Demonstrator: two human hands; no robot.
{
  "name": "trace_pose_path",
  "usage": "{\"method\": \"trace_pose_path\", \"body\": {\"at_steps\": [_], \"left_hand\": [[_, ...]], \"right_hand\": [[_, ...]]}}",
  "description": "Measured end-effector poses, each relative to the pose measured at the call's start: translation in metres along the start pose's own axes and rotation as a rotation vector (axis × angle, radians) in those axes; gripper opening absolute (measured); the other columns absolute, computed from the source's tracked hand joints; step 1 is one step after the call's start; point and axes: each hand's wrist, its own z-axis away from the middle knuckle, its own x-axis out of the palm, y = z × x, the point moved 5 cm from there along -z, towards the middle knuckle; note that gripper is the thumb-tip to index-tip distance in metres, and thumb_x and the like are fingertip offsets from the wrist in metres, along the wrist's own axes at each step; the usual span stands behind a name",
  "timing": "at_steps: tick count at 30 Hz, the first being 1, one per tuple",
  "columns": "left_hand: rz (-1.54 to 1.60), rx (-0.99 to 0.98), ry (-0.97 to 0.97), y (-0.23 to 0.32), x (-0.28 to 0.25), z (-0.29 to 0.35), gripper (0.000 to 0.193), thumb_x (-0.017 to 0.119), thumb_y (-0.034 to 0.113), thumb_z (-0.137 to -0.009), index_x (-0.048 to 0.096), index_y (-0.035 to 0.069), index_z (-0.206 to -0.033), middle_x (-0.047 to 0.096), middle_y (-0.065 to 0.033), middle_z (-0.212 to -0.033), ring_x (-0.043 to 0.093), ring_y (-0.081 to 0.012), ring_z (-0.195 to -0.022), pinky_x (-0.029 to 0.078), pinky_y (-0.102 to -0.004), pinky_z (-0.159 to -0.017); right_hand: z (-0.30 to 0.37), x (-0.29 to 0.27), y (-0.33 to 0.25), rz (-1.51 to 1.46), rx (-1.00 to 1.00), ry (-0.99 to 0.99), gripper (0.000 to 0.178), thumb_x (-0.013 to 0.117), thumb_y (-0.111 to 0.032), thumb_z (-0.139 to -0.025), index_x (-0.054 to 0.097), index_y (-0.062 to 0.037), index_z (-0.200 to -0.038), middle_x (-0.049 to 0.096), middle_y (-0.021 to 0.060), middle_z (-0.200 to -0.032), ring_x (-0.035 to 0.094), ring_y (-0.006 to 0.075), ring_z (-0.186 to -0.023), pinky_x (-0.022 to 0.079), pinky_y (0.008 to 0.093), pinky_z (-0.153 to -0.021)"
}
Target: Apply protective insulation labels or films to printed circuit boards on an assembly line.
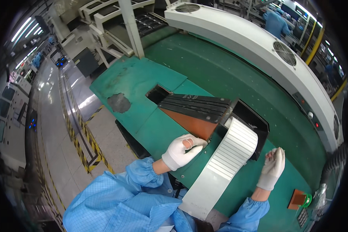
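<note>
My left hand [185, 151], in a white glove, has its thumb and fingers pressed together beside the lower end of a black-topped orange-brown wedge [191, 120]. Whatever it pinches is too small to make out. My right hand [272, 166], also gloved with bare fingertips, is raised over the green table with its fingers curled; I cannot see what they hold. Between my hands a wide pale strip of labels [232, 150] with crosswise lines curves out of a black open box [255, 123]. It runs down over the table's near edge toward me.
The green table [150, 127] has a square hole [157, 94] and a grey worn patch [119, 103]. A long white machine housing [243, 31] with round vents borders the far side. At the right lie a brown block [297, 199] and a green roll [307, 200]. A striped-edged aisle [81, 143] runs left.
</note>
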Motion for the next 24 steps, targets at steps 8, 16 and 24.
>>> {"method": "trace_pose_path", "body": {"at_steps": [8,16,24], "left_hand": [[0.329,-0.308,0.096,0.005,-0.101,-0.016,0.031,0.062,0.025,-0.095,0.069,-0.002,-0.11,0.074,-0.0113,-0.098,0.064,-0.0117,-0.078,0.051,-0.0257,-0.069],[0.066,-0.54,0.305,-0.13,-0.267,-0.166,0.036,0.066,0.028,-0.09,0.068,0.003,-0.116,0.074,-0.0117,-0.106,0.07,-0.0217,-0.095,0.053,-0.0334,-0.076],[-1.185,-0.381,0.164,-0.191,-0.28,-0.309,0.035,0.06,0.025,-0.087,0.068,0.01,-0.116,0.067,-0.0153,-0.122,0.063,-0.0327,-0.114,0.05,-0.0421,-0.096]], "right_hand": [[-0.009,-0.017,0.013,0.033,0.004,0.077,0.016,0.057,-0.022,-0.101,0.054,-0.0065,-0.101,0.05,0.0011,-0.085,0.047,0.0103,-0.075,0.04,0.0251,-0.07],[-0.014,-0.018,0.026,0.052,0.076,0.281,0.034,0.05,-0.034,-0.105,0.054,-0.0052,-0.088,0.051,0.004,-0.079,0.048,0.0125,-0.072,0.041,0.0272,-0.066],[-0.018,-0.03,0.034,0.07,0.044,0.244,0.038,0.047,-0.04,-0.106,0.054,-0.0073,-0.087,0.05,0.002,-0.076,0.048,0.0112,-0.068,0.041,0.0238,-0.064]]}}
